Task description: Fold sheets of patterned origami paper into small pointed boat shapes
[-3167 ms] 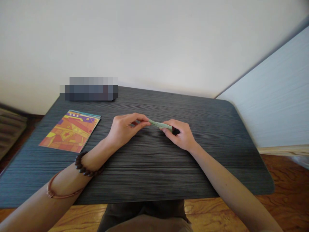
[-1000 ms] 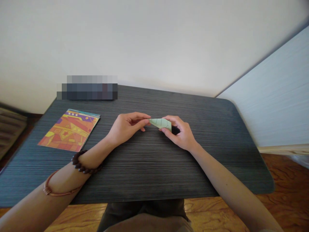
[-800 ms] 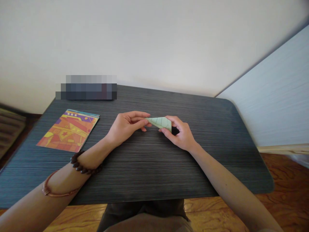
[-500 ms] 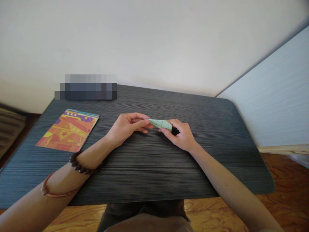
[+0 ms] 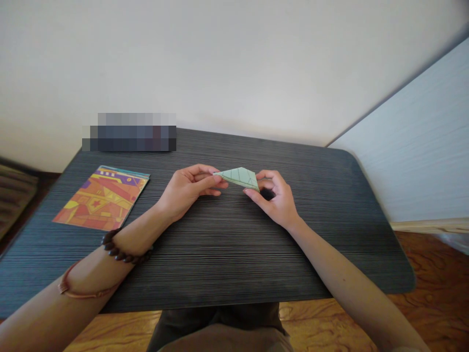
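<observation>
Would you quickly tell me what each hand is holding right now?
left hand: closed, pinching the left tip of the folded green paper.
right hand: closed, pinching the right end of the same paper.

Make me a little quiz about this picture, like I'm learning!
1. True or false: only one hand holds the paper.
2. Which wrist wears the bead bracelet? A left, B right, C neither.
3. Fill in: the booklet lies to the ___ of the left hand.
Key: 1 false, the right hand pinches it too; 2 A; 3 left.
</observation>
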Demonstrator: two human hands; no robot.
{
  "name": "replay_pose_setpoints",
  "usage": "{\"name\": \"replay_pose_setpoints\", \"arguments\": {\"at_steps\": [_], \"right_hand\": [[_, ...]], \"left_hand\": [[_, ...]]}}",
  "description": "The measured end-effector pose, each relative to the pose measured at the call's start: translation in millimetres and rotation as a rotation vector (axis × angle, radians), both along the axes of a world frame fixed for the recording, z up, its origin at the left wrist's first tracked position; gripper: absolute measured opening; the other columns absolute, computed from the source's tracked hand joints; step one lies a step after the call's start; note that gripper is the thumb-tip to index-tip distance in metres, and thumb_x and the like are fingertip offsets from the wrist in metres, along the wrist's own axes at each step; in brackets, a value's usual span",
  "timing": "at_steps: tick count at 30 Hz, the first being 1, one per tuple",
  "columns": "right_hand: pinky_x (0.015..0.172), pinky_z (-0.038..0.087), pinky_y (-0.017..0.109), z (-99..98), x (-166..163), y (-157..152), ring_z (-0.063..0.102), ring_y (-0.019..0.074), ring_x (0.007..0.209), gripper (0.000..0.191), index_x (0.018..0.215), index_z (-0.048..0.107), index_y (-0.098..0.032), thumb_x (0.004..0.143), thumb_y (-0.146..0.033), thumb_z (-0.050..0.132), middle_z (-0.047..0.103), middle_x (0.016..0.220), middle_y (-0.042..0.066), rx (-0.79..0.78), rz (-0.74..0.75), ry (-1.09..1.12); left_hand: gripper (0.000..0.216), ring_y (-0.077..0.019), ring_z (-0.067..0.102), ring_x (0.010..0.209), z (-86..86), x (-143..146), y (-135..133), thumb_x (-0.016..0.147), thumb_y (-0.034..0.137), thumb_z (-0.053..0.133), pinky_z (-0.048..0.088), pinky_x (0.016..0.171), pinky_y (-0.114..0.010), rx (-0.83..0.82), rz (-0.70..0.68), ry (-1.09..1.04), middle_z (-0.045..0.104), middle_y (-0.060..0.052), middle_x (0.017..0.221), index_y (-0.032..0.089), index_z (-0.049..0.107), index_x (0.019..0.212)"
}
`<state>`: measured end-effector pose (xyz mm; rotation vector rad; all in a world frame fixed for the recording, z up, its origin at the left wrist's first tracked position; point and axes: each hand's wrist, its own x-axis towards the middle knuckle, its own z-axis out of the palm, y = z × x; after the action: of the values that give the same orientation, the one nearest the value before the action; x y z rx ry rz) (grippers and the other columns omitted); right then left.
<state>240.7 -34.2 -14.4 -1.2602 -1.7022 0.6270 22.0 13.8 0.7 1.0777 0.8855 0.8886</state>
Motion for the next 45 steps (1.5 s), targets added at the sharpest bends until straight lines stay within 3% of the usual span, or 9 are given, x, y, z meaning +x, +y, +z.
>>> {"name": "replay_pose_setpoints", "arguments": {"at_steps": [8,12,15,18,21,26,36,45], "right_hand": [[0.07,0.051,0.029,-3.0,-0.5,2.4,0.065,0.0135,0.066,0.015,0.084,0.054,-0.022,0.08,-0.032,0.064,0.069,0.076,-0.001,0.035,-0.118,0.033],[0.072,0.051,0.03,-3.1,-0.4,2.5,0.065,0.0132,0.07,0.01,0.083,0.057,-0.023,0.08,-0.029,0.064,0.069,0.082,-0.001,0.091,-0.113,-0.013],[0.074,0.051,0.032,-3.7,-0.8,2.0,0.066,0.0137,0.069,0.019,0.092,0.052,-0.024,0.079,-0.029,0.064,0.07,0.085,-0.002,0.087,-0.117,0.012],[0.076,0.051,0.034,-4.5,-1.8,1.7,0.067,0.0147,0.068,0.028,0.096,0.046,-0.025,0.078,-0.029,0.066,0.072,0.085,-0.002,0.053,-0.13,0.064],[0.076,0.051,0.035,-4.6,-2.6,1.6,0.068,0.0153,0.068,0.026,0.091,0.044,-0.024,0.078,-0.028,0.066,0.072,0.085,-0.001,0.049,-0.138,0.094],[0.076,0.052,0.034,-1.4,-2.3,0.5,0.068,0.0144,0.069,0.02,0.087,0.047,-0.023,0.078,-0.026,0.064,0.072,0.086,0.0,0.099,-0.107,0.052],[0.075,0.053,0.032,0.4,-2.3,-2.1,0.068,0.015,0.072,0.014,0.093,0.055,-0.023,0.081,-0.026,0.06,0.073,0.084,0.0,0.098,-0.06,0.045],[0.073,0.054,0.03,-1.0,-1.6,0.9,0.067,0.0132,0.071,0.009,0.089,0.06,-0.022,0.082,-0.028,0.061,0.07,0.082,0.0,0.1,-0.164,0.055]], "left_hand": [[0.028,-0.0207,0.069,0.085,-0.2,-0.4,-0.1,0.071,0.032,0.072,0.056,0.067,-0.027,0.072,-0.012,0.109,0.071,-0.005,0.086,0.015,0.06,0.09],[0.026,-0.0179,0.068,0.078,-0.4,-6.3,4.6,0.073,0.034,0.07,0.055,0.07,-0.028,0.22,-0.001,0.301,0.072,-0.005,0.087,0.015,0.065,0.091],[0.027,-0.0146,0.065,0.07,-1.0,-11.3,7.8,0.074,0.036,0.069,0.053,0.075,-0.029,0.374,0.009,0.511,0.072,-0.005,0.09,0.017,0.07,0.093],[0.026,-0.0163,0.066,0.078,-2.7,-13.7,9.0,0.074,0.037,0.067,0.052,0.08,-0.029,0.431,0.03,0.561,0.071,-0.004,0.095,0.02,0.071,0.093],[0.025,-0.0176,0.066,0.083,-4.3,-14.0,9.1,0.074,0.037,0.068,0.051,0.082,-0.029,0.442,0.033,0.568,0.071,-0.004,0.097,0.02,0.072,0.091],[0.027,-0.0159,0.066,0.073,-3.8,-15.1,10.4,0.075,0.037,0.066,0.051,0.073,-0.027,0.41,0.032,0.603,0.072,-0.003,0.084,0.019,0.071,0.094],[0.021,-0.0139,0.065,0.066,-1.4,-15.7,13.8,0.071,0.036,0.068,0.049,0.067,-0.023,0.351,0.027,0.599,0.072,-0.001,0.073,0.021,0.072,0.084],[0.028,-0.0163,0.064,0.069,1.8,-16.1,11.1,0.073,0.046,0.065,0.047,0.059,-0.022,0.372,-0.149,0.624,0.071,-0.001,0.078,0.021,0.071,0.084]]}}
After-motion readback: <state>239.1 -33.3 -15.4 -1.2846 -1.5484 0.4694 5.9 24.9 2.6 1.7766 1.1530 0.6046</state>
